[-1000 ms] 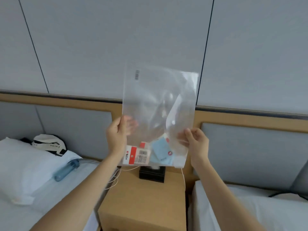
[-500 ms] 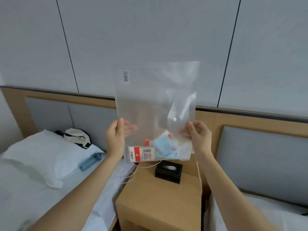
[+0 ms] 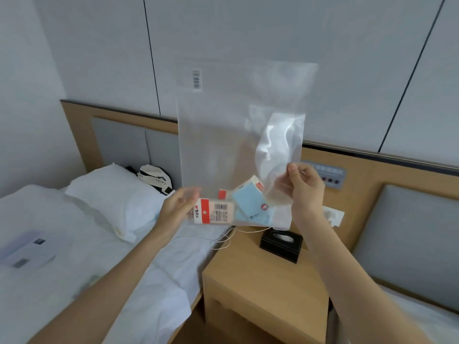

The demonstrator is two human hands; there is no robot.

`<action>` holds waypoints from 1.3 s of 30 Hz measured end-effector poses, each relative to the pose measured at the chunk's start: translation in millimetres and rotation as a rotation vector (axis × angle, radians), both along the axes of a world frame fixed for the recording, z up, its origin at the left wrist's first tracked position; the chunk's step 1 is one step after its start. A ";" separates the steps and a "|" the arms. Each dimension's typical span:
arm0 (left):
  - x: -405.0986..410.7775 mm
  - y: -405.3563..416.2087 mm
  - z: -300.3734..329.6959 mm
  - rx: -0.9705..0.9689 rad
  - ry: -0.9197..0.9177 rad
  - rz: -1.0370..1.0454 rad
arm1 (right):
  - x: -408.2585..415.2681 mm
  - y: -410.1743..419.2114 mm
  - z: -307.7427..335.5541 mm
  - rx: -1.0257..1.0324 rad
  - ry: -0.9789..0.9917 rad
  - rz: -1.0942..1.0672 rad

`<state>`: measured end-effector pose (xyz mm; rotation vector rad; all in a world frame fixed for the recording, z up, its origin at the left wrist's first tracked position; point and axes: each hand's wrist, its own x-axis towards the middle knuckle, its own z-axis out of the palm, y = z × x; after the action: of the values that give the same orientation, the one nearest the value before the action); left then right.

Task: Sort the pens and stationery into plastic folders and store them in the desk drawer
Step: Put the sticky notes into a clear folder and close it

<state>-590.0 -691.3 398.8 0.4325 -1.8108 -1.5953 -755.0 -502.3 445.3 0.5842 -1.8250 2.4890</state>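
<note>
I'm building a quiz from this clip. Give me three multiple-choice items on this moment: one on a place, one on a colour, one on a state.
1. Where do the stationery packs lie in the clear plastic folder?
A. at its bottom
B. at its top edge
C. outside it, on the nightstand

2. What colour is the sticky-note pad?
A. yellow
B. light blue
C. green

3. How is the folder held?
A. flat on the bed
B. upright in the air between both hands
C. by one hand only

Answers:
1 A: the red-and-white pack and the pad sit at the folder's lower edge.
2 B: the pad shows pale blue through the plastic.
3 B: the left hand supports the lower left corner, though blur hides its exact grip; the right hand pinches the plastic at the right, above the nightstand.
</note>
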 end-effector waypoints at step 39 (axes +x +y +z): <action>292.3 -269.5 -118.4 0.285 -0.395 0.386 | 161.5 -444.8 -170.4 0.524 -0.047 1.266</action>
<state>-297.7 -960.9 280.4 1.2245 -1.6361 -1.5663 -593.5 -947.1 274.9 2.3148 -2.6436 2.3670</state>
